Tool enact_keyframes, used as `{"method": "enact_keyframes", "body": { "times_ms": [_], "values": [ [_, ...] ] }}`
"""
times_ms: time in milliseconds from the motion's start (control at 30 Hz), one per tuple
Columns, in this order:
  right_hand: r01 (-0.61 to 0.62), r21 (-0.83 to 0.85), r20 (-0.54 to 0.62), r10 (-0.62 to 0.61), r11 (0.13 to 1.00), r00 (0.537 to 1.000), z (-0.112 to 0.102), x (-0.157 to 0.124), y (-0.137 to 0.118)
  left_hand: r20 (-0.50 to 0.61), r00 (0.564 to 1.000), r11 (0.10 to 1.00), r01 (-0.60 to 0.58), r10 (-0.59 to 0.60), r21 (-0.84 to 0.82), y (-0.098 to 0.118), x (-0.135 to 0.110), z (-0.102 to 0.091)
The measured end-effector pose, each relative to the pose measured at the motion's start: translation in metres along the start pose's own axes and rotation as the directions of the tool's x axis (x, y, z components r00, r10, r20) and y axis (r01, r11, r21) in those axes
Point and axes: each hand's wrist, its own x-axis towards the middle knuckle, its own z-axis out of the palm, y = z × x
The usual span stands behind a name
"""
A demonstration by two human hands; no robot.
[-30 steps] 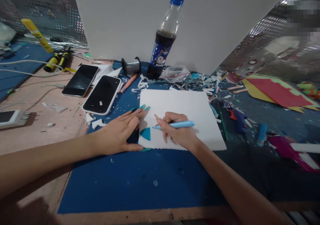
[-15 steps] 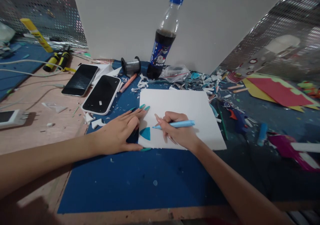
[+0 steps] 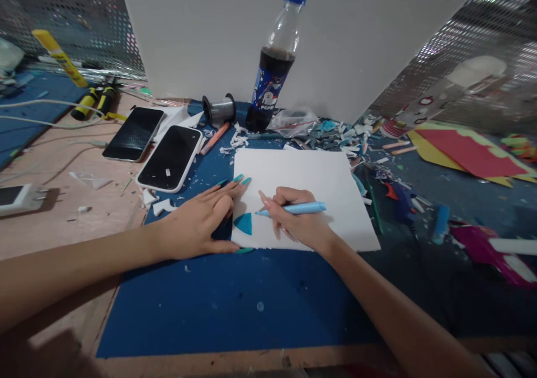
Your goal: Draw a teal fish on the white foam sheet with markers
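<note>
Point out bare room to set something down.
Bare: blue mat nearer than the left hand and right hand; white sheet beyond the pen. Crowded: scraps by the bottle, phones at left, coloured paper at right.

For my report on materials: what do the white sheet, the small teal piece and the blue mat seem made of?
The white sheet is probably foam board or thick card, matte; its near edge shows thickness. The small teal piece is likely thin card or foam, matte, flat-cut. The blue mat seems a matte cutting mat, dull and scuffed.
</note>
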Motion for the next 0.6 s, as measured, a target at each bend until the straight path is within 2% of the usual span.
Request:
{"method": "enact_keyframes", "body": {
  "times_ms": [600],
  "values": [
    [0.075,-0.081,0.012,-0.075,0.994,0.997,-0.0014,0.0018,0.0011,0.001,1.0,0.999,-0.016,0.016,0.049,0.0012,0.0007,0.002]
  ]
}}
